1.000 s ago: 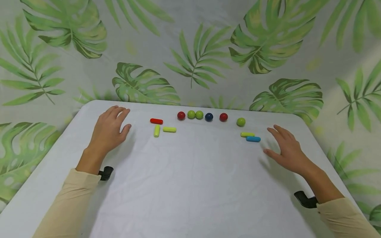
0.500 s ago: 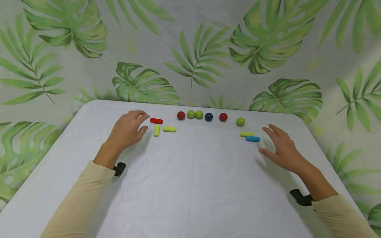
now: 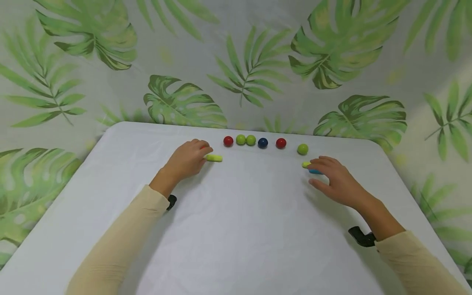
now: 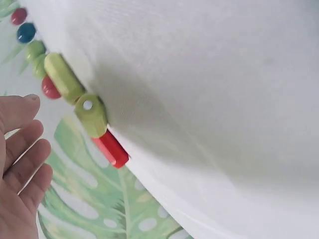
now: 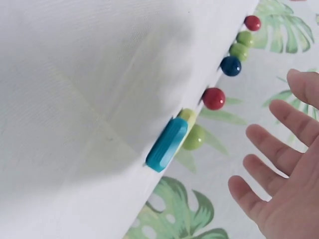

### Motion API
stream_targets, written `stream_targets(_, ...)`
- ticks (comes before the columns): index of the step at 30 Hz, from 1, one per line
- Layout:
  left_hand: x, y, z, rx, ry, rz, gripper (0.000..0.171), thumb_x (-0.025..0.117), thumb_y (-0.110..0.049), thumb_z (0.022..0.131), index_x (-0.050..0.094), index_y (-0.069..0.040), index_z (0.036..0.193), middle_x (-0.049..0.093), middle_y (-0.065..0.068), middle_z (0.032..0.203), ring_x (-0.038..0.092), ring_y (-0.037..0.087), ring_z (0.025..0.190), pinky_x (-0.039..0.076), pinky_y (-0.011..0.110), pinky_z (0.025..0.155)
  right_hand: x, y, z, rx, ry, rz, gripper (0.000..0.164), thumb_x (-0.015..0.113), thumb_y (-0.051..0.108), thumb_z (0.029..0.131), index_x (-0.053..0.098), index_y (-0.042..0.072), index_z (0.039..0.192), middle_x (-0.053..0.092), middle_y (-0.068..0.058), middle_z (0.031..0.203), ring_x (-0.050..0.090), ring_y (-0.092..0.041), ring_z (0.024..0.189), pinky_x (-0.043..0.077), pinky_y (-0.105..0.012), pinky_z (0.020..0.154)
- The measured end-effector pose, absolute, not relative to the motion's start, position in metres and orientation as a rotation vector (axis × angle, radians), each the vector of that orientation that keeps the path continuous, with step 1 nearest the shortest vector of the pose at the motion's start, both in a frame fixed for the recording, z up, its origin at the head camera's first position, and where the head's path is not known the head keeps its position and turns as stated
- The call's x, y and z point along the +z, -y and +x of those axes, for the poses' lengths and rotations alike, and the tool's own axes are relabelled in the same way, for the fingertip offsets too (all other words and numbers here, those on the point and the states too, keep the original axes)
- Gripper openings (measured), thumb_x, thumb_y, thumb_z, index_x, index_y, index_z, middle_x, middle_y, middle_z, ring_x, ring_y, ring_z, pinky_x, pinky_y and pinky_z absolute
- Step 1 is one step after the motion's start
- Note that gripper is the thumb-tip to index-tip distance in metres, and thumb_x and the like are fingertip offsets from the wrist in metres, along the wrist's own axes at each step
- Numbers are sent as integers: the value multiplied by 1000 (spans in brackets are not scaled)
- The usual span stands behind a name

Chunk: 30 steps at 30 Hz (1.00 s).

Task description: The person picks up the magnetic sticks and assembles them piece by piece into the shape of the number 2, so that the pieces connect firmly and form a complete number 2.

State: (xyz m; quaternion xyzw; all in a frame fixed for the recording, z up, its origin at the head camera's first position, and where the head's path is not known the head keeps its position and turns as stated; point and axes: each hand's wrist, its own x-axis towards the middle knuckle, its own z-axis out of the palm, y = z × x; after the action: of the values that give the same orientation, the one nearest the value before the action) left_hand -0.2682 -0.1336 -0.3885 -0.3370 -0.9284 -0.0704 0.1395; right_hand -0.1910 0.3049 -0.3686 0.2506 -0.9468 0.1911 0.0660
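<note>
My left hand (image 3: 186,159) hovers over the left group of short faceted sticks, with nothing in its grasp. One yellow-green stick (image 3: 214,157) shows past its fingertips; the hand mostly covers the others in the head view. The left wrist view reveals a second yellow-green stick (image 4: 92,117), end toward the camera, and a red stick (image 4: 110,148), with the fingers loosely extended to one side. On the right, my right hand (image 3: 337,180) is held above a blue stick (image 5: 168,144) and another yellow-green stick (image 3: 306,164), partly hiding both; its fingers are spread and hold nothing.
A row of small balls lines the table's far side: a red ball (image 3: 228,141), two green balls (image 3: 250,140), a navy ball (image 3: 262,143), another red ball (image 3: 281,143) and a green ball (image 3: 302,149). A leaf-print cloth (image 3: 243,61) hangs behind the white table (image 3: 243,229).
My left hand has moved right, from beside the left sticks to over them. My right hand has shifted slightly left, over the blue stick. The sticks and balls keep their arrangement.
</note>
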Motion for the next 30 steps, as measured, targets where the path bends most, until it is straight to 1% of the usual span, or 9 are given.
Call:
stream_targets(2, -392, 125, -273, -156, 2751, -1008, 29, 61, -1, 92, 69, -6, 119, 67, 12, 120, 62, 31, 113, 53, 42, 96, -370, -302, -191, 579, 2876, 753, 37, 72, 13, 89, 65, 3, 124, 59, -22, 135, 41, -45, 135, 32, -68, 107)
stream_targets(6, -395, 112, -281, -37, 2899, -990, 27, 58, -2, 96, 69, -8, 120, 66, 10, 121, 62, 29, 114, 55, 40, 94, -373, -296, -192, 582, 2877, 786, 36, 71, 14, 90, 65, 3, 124, 59, -22, 135, 41, -44, 136, 31, -67, 108)
stream_targets(9, -394, 105, -283, 17, 2977, -963, 25, 60, -1, 95, 71, -8, 116, 67, 9, 115, 63, 28, 109, 56, 38, 90, -373, -292, -193, 569, 2873, 809, 35, 70, 14, 90, 66, 4, 124, 58, -22, 136, 40, -44, 136, 31, -67, 109)
stream_targets(12, -393, 101, -285, 20, 3024, -951, 25, 60, 0, 94, 72, -9, 113, 68, 9, 108, 63, 27, 104, 56, 37, 90, -373, -289, -194, 558, 2864, 821, 35, 70, 14, 90, 66, 4, 123, 58, -22, 136, 41, -45, 136, 31, -67, 109)
stream_targets(19, -394, 99, -285, -42, 3047, -947, 24, 60, 1, 94, 73, -9, 110, 69, 8, 105, 63, 26, 105, 54, 36, 94, -373, -287, -195, 557, 2865, 828, 35, 71, 12, 89, 66, 2, 122, 58, -23, 135, 42, -44, 134, 32, -67, 109)
stream_targets(23, -395, 94, -284, -116, 3044, -988, 19, 64, -5, 93, 73, -9, 109, 70, 7, 105, 63, 26, 104, 53, 37, 95, -375, -286, -196, 539, 2882, 829, 35, 71, 13, 90, 66, 3, 122, 59, -23, 135, 43, -43, 133, 33, -66, 108)
stream_targets(26, -397, 88, -284, -188, 3024, -1042, 15, 66, -9, 94, 73, -10, 106, 69, 6, 101, 62, 24, 100, 53, 36, 92, -376, -286, -197, 534, 2891, 831, 34, 71, 13, 90, 66, 3, 122, 59, -22, 135, 43, -42, 133, 34, -65, 109)
stream_targets(30, -399, 80, -283, -252, 2985, -1104, 10, 65, -9, 94, 72, -11, 100, 67, 4, 92, 59, 21, 89, 54, 33, 86, -377, -286, -198, 531, 2901, 833, 34, 71, 13, 90, 67, 3, 122, 59, -22, 135, 44, -42, 133, 34, -64, 109)
